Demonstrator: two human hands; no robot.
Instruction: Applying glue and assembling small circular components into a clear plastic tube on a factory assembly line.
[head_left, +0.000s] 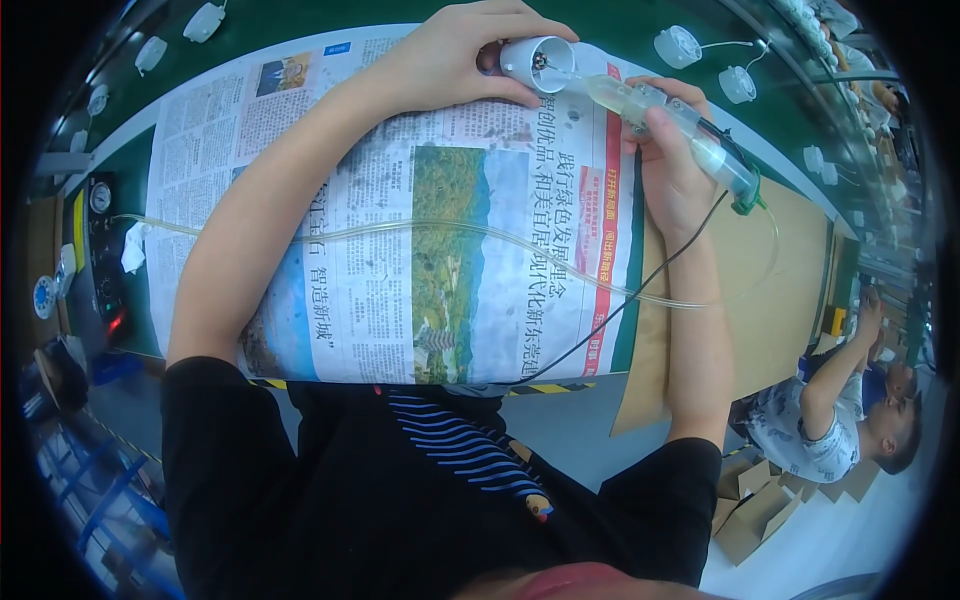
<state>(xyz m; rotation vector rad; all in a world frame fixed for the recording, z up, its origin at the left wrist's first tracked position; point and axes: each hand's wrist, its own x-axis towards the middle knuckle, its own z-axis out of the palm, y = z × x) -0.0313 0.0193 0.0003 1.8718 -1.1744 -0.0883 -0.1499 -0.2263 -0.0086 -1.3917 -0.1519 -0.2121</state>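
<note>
At the far side of the table, my left hand (pixel 452 58) is closed around a white round plastic housing (pixel 517 62), its open end turned to the right. Some small dark and metallic parts show inside that opening. My right hand (pixel 672 150) grips a translucent dispensing syringe (pixel 712 158), its fine tip pointing left at the mouth of the housing. Whether tip and housing touch, I cannot make out. A clear air hose (pixel 480 229) leaves the green cap at the syringe's rear and crosses the table, and a thin black cable (pixel 632 293) also hangs from the syringe.
Newspaper (pixel 370 130) covers the table, with brown cardboard (pixel 740 260) to its right. More white housings (pixel 678 46) stand on the green surface beyond. A control box with a gauge (pixel 100 197) is at the left. Another person (pixel 830 420) sits at the right near open cartons (pixel 755 510).
</note>
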